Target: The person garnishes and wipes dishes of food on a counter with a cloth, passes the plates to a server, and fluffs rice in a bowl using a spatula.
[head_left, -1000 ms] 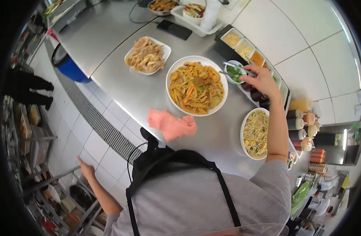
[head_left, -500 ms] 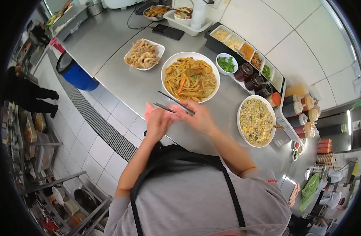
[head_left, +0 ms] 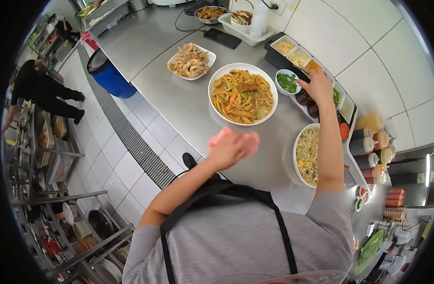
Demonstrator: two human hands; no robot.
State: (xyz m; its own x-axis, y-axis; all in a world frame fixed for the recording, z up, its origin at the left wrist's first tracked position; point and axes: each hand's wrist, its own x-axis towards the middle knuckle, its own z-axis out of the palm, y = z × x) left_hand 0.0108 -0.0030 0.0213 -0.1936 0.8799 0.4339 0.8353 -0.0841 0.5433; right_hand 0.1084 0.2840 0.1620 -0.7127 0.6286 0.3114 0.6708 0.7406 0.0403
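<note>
Nearest, below the edge of the noodle bowl, the left hand rests on a bunched pink cloth, its fingers curled down over it; whether they grip it or only press, I cannot tell. A bowl of fried rice lies partly under the right forearm. On the steel counter, the white noodle bowl stands beyond the cloth, filled with noodles and a strip of orange vegetable. Just to its right is a small bowl of green herbs. The right hand is at the far side of that small bowl, well apart from the left, with thumb and fingers closed on slim tongs, mostly hidden. Dark jars sit beneath this hand, and a rack of toppings runs behind it. Farther off are a dish of fried pieces, a black phone and a white tray. Across the floor, a person in dark clothes stands by shelving
</note>
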